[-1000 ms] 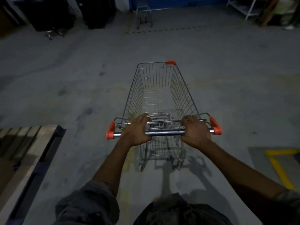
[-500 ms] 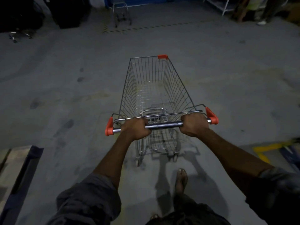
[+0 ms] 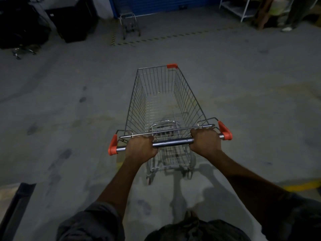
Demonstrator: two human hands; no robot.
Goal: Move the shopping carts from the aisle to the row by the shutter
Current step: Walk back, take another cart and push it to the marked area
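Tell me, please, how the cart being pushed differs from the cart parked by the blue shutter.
The pushed cart is close, with the left hand and right hand gripping its handle; the parked cart stands far off, untouched, by the blue shutter. The pushed cart shows orange caps; the parked cart shows none I can discern. Both are metal-framed.

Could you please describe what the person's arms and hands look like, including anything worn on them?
Both the left hand and the right hand are bare: no gloves, and no ring, watch or bracelet shows in this dim light. The forearms are bare too. The left sleeve and the right sleeve are dark grey, crumpled cloth, ending near the elbows.
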